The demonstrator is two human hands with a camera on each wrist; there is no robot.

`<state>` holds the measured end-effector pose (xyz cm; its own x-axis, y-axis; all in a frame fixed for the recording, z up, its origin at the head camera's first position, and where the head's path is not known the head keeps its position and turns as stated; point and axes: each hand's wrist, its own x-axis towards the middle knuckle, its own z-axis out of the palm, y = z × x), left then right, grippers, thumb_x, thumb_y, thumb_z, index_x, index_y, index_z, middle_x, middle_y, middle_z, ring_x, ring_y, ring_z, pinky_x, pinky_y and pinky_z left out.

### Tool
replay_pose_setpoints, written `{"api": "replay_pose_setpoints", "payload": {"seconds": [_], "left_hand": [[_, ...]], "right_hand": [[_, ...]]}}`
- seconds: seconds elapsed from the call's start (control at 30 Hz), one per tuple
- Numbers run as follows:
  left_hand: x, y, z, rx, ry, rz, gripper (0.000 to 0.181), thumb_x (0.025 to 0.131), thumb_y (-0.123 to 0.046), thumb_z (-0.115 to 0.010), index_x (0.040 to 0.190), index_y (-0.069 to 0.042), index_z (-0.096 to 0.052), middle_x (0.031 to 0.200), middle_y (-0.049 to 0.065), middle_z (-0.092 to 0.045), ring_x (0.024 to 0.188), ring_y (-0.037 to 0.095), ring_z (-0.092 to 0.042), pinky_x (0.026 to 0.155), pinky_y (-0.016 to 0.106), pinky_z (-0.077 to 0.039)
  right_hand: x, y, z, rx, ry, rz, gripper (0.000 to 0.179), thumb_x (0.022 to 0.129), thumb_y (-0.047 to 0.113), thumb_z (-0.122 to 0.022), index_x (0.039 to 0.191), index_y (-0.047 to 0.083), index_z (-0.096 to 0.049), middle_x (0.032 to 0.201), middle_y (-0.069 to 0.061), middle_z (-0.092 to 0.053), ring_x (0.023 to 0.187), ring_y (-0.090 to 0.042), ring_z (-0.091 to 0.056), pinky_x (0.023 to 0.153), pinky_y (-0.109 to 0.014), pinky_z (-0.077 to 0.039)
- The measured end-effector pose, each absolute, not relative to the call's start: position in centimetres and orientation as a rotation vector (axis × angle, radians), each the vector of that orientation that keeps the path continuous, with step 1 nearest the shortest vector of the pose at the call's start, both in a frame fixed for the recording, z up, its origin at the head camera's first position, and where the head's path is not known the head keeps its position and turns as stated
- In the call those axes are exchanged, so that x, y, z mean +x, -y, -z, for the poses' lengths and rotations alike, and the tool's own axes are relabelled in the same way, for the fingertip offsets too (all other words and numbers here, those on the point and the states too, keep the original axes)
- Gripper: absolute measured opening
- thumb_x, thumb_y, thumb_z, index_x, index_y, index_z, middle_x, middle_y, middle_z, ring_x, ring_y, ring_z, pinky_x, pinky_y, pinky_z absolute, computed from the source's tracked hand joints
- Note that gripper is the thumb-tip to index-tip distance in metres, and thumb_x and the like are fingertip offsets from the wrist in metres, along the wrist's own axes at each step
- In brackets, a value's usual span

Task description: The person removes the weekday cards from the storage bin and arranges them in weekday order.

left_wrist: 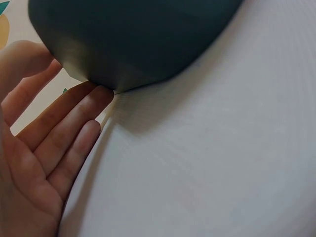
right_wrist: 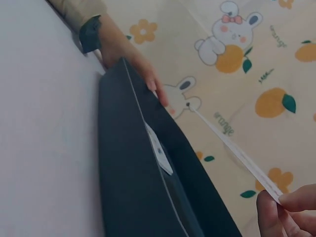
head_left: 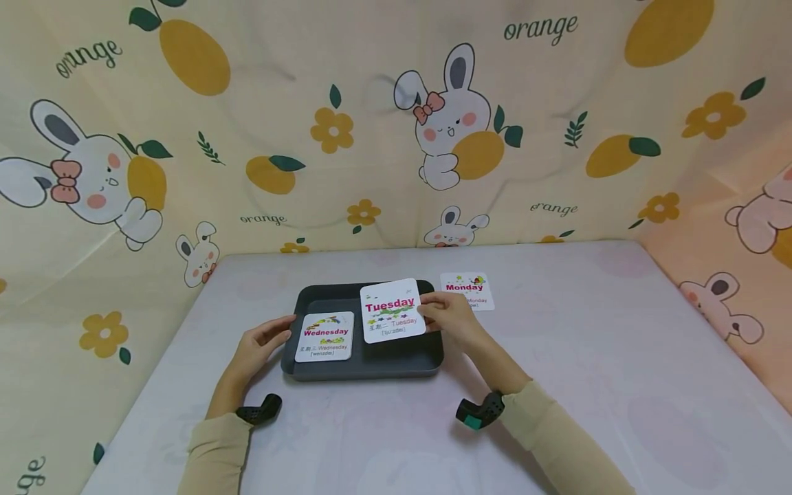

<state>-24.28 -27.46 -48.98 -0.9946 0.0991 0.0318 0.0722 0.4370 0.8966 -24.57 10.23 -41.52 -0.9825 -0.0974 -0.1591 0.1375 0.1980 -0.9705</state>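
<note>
My right hand pinches the right edge of a white Tuesday card, holding it tilted over the dark grey tray. Seen edge-on in the right wrist view, the card stands above the tray's rim. A Wednesday card lies in the left part of the tray. At the tray's left side is my left hand, its fairly straight fingers touching the rim; the left wrist view shows these fingertips against the tray's outer wall.
A Monday card lies on the pale table, just beyond the tray's back right corner and partly hidden by my right hand. A cloth printed with rabbits and oranges hangs behind and beside the table.
</note>
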Motion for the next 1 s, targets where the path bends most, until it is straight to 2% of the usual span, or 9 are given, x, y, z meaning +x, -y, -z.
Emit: {"api": "replay_pose_setpoints", "payload": {"seconds": [0.17,0.37,0.63,0.87,1.0], "left_hand": [[-24.2,27.5,49.0,0.149,-2.628,-1.646,0.047,0.096,-0.03,-0.059,0.137,-0.008,-0.053,0.144,0.014,-0.053,0.106,-0.025,-0.048,0.09,-0.002,-0.039],[-24.3,27.4,49.0,0.166,-2.621,-1.649,0.048,0.095,-0.031,-0.06,0.137,-0.008,-0.053,0.145,0.014,-0.052,0.107,-0.025,-0.048,0.091,-0.001,-0.04],[-24.5,27.5,49.0,0.156,-2.632,-1.64,0.048,0.095,-0.033,-0.06,0.137,-0.01,-0.053,0.145,0.012,-0.052,0.106,-0.025,-0.047,0.091,-0.002,-0.038],[-24.5,27.4,49.1,0.185,-2.623,-1.662,0.048,0.095,-0.031,-0.06,0.137,-0.008,-0.053,0.144,0.015,-0.052,0.106,-0.024,-0.048,0.091,0.0,-0.04],[-24.3,27.5,48.8,0.172,-2.637,-1.646,0.048,0.095,-0.031,-0.06,0.137,-0.009,-0.053,0.144,0.013,-0.053,0.106,-0.025,-0.047,0.091,-0.002,-0.038]], "right_hand": [[-24.8,-11.3,41.6,0.1,-2.277,1.902,0.032,0.092,0.008,-0.06,0.12,-0.008,-0.061,0.097,-0.011,-0.074,0.066,-0.006,-0.06,0.061,-0.017,-0.054],[-25.1,-13.3,41.4,0.127,-2.284,1.94,0.036,0.093,0.007,-0.059,0.124,-0.011,-0.058,0.103,-0.014,-0.074,0.068,-0.003,-0.062,0.062,-0.017,-0.055],[-25.9,-15.4,40.7,0.177,-2.303,1.935,0.039,0.095,0.012,-0.059,0.126,-0.009,-0.056,0.103,-0.005,-0.066,0.073,-0.003,-0.062,0.065,-0.015,-0.055],[-26.2,-17.0,40.4,0.196,-2.335,1.897,0.041,0.096,0.019,-0.058,0.13,-0.005,-0.056,0.115,-0.013,-0.065,0.077,-0.005,-0.062,0.069,-0.015,-0.055],[-26.4,-18.0,40.4,0.231,-2.354,1.869,0.043,0.097,0.023,-0.058,0.131,-0.002,-0.056,0.109,-0.005,-0.067,0.079,-0.005,-0.061,0.071,-0.015,-0.054]]}}
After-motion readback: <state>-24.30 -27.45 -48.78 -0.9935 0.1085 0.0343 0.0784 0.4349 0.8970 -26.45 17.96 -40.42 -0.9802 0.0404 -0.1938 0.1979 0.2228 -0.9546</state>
